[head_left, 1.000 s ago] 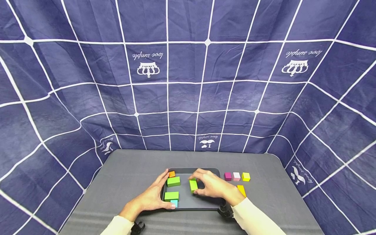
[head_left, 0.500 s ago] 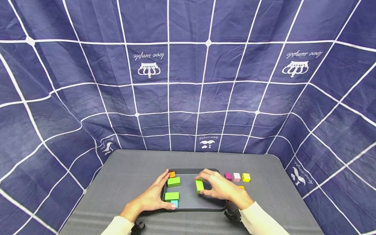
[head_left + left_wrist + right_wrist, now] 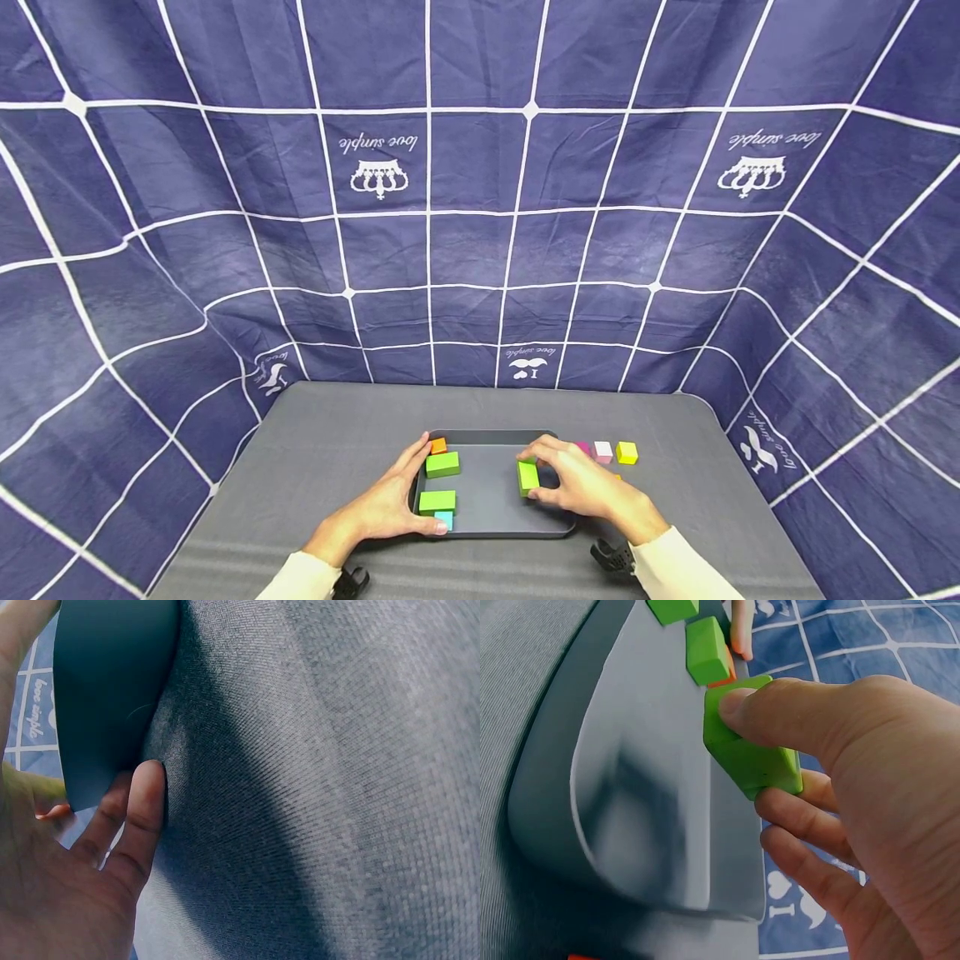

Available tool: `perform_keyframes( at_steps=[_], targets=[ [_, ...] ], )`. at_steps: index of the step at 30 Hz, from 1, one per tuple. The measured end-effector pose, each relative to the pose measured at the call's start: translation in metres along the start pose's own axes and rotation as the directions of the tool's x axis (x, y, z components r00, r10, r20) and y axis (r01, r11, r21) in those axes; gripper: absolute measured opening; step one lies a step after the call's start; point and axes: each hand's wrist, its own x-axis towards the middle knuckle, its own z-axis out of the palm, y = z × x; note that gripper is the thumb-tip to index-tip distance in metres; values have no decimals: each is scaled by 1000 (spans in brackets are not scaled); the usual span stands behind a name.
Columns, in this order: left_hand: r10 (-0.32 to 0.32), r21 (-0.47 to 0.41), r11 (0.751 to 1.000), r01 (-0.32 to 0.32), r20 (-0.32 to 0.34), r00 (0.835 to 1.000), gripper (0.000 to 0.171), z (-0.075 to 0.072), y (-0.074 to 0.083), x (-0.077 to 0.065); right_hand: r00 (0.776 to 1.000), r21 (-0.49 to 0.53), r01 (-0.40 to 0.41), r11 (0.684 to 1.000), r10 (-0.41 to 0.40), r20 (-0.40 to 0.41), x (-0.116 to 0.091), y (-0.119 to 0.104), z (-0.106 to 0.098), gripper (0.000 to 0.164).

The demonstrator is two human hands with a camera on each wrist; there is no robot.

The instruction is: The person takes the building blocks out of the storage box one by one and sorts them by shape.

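My right hand [image 3: 585, 485] pinches a green rectangular block [image 3: 528, 478] between thumb and fingertips, over the right part of a dark grey tray [image 3: 491, 508]. In the right wrist view the thumb lies on one face of this green block [image 3: 754, 761], the fingers on the opposite side. My left hand [image 3: 386, 504] spans the tray's left end, thumb at the near rim and fingers at the far rim. In the left wrist view, two fingertips touch the tray's outer wall [image 3: 112, 690]. Two more green blocks, a rear one [image 3: 442, 464] and a front one [image 3: 437, 502], lie inside at the left.
In the tray's left corners sit an orange cube [image 3: 438, 446] and a light-blue cube [image 3: 444, 521]. Right of the tray stand a magenta cube [image 3: 582, 447], partly hidden, a pink cube [image 3: 603, 452] and a yellow cube [image 3: 627, 452]. A patterned blue cloth [image 3: 480, 250] rises behind the grey table [image 3: 337, 433].
My right hand has moved rightward across the tray with the green block, from the middle to the right part. The left hand has stayed at the tray's left end.
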Motion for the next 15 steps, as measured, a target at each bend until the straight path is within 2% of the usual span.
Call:
perform_keyframes(
  at_steps=[6, 15],
  targets=[
    [1, 8, 1000, -1, -5, 1000, 148, -1, 1, -1, 999, -35, 17, 999, -18, -44, -10, 4, -6, 48],
    [5, 5, 1000, -5, -19, 1000, 147, 0, 4, -3, 997, -72, -12, 997, 6, -71, -23, 12, -17, 50]
  ],
)
